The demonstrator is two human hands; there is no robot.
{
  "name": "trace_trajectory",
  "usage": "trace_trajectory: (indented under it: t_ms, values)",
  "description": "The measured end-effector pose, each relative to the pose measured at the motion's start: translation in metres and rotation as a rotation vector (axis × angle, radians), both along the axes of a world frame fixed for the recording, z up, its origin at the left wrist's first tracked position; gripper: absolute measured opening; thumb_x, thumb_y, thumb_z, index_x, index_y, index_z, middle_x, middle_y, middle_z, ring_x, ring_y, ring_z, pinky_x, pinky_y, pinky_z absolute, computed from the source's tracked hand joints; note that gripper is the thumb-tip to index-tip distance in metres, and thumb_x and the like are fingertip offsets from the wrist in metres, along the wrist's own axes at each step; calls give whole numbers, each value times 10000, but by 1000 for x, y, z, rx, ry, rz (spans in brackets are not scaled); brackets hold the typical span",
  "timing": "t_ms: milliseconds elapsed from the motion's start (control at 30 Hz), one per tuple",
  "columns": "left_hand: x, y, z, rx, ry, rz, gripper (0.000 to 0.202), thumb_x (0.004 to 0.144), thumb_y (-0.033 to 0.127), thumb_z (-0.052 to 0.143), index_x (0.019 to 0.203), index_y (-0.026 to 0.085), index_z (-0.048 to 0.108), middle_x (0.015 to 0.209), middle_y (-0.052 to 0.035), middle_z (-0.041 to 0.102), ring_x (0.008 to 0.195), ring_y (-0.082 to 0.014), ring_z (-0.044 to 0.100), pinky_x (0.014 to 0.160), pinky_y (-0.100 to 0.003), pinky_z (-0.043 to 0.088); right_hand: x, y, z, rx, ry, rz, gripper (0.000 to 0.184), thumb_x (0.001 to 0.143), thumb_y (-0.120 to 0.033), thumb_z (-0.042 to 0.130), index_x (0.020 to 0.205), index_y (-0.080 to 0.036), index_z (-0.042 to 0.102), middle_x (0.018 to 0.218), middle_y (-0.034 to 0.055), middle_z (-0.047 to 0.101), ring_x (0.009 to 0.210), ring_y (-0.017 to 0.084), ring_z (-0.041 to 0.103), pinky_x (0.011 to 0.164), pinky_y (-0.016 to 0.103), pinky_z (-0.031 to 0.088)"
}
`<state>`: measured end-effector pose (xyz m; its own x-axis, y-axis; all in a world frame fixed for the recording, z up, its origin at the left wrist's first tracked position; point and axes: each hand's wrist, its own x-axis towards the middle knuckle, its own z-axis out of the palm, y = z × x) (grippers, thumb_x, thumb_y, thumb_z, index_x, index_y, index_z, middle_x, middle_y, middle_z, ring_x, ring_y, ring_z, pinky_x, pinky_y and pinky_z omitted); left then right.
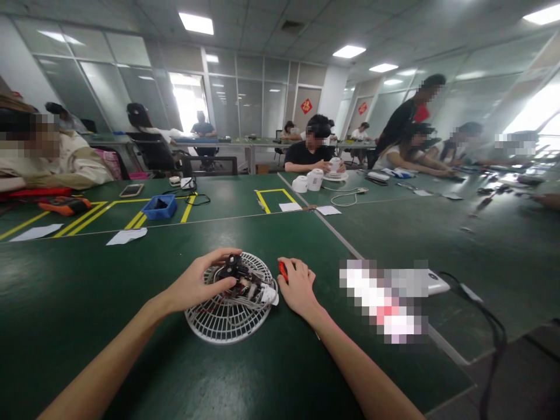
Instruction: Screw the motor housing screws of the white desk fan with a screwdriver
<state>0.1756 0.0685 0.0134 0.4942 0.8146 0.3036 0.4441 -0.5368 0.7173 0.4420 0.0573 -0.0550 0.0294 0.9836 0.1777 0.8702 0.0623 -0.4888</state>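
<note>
A round white fan grille [230,326] lies on the green table in front of me. On it sits an opened fan motor assembly [242,280] with black parts, loose wires and a white end piece. My left hand [203,283] grips the black part of this assembly, thumb on the near side and fingers on the far side. Just right of the grille, my right hand [298,286] rests low over the table with its fingers curled around a small red tool [283,270]. Most of that tool is hidden under the hand, so its kind cannot be made out.
The green table [144,326] stretches around the grille. Farther off are a blue tray [160,207], an orange-black device [65,205], paper slips [126,235] and yellow tape markings. A phone [435,283] with a dark cable [490,326] lies right. Across the table a person [306,154] handles white parts.
</note>
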Motion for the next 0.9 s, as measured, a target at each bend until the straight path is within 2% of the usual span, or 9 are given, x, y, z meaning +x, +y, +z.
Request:
trace_trajectory:
  t_ms: [200, 333, 533, 633, 767, 900]
  values:
    - [3, 5, 2, -9, 29, -20, 545, 889, 503, 657, 1387, 295, 585, 1435, -75, 614, 1305, -294, 597, 1135, -520, 481, 0, 2, -2, -9, 13, 3, 493, 867, -151, 544, 1350, -244, 572, 1335, 137, 596, 1295, 296, 490, 1077, 478, 293]
    - [1, 8, 1, -56, 20, -42, 570, 889, 525, 651, 1414, 319, 568, 1469, -65, 589, 1333, -308, 572, 1140, -537, 471, 1, 3, -3, -6, 15, 9, 490, 869, -151, 540, 1347, -252, 567, 1329, 133, 599, 1299, 298, 483, 1079, 487, 287]
    - [-1, 11, 0, -81, 15, -81, 608, 891, 527, 660, 1454, 344, 524, 1539, -45, 528, 1426, -300, 491, 1224, -576, 355, 2, 2, -3, -10, 16, 11, 494, 871, -155, 538, 1355, -248, 563, 1333, 136, 598, 1303, 295, 485, 1081, 486, 288]
    - [1, 9, 0, -55, 37, -72, 637, 867, 492, 698, 1458, 345, 513, 1518, -52, 546, 1388, -290, 528, 1203, -572, 387, 1, 2, -3, -9, 15, 12, 496, 870, -154, 540, 1357, -244, 565, 1330, 134, 598, 1303, 290, 488, 1083, 485, 290]
    - [2, 3, -1, 52, 51, -24, 550, 857, 394, 686, 1389, 301, 584, 1408, -69, 628, 1292, -272, 602, 1156, -546, 454, 1, 2, -3, -2, 6, 11, 493, 874, -162, 536, 1360, -238, 566, 1344, 142, 588, 1305, 295, 489, 1085, 496, 296]
    - [-13, 1, -2, 61, 66, 62, 547, 843, 399, 686, 1369, 276, 604, 1376, -72, 655, 1263, -267, 630, 1150, -500, 476, 2, 0, -1, 16, -22, 17, 489, 885, -167, 533, 1370, -218, 566, 1372, 159, 571, 1328, 301, 476, 1087, 495, 310]
